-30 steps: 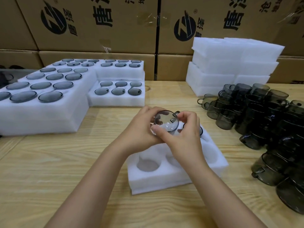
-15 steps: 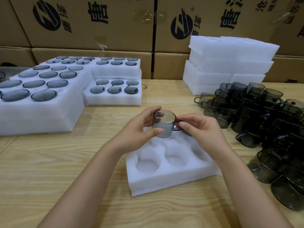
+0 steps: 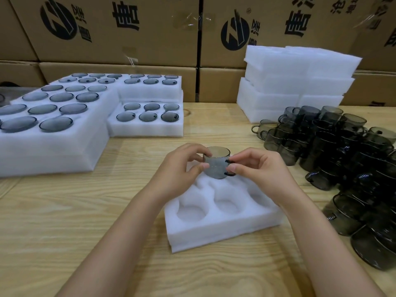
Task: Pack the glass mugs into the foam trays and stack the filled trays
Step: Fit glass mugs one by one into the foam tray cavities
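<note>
A smoky grey glass mug [image 3: 216, 165] stands upright over the far row of a white foam tray [image 3: 225, 228] in the middle of the wooden table. My left hand [image 3: 180, 170] grips the mug's body with thumb and fingers. My right hand [image 3: 259, 166] pinches its dark handle on the right side. The tray's near pockets hold nothing. Whether the mug's base sits in a pocket I cannot tell.
A heap of loose grey mugs [image 3: 342, 159] lies to the right. Filled foam trays [image 3: 51, 125] are stacked at the left, with a smaller filled stack [image 3: 150, 127] beside them. A pile of unfilled foam trays [image 3: 295, 82] stands at the back right before cardboard boxes [image 3: 120, 28].
The mug has been turned from tilted, bottom toward me, to upright and lowered onto the tray's far row. My right hand has shifted from the body to the handle.
</note>
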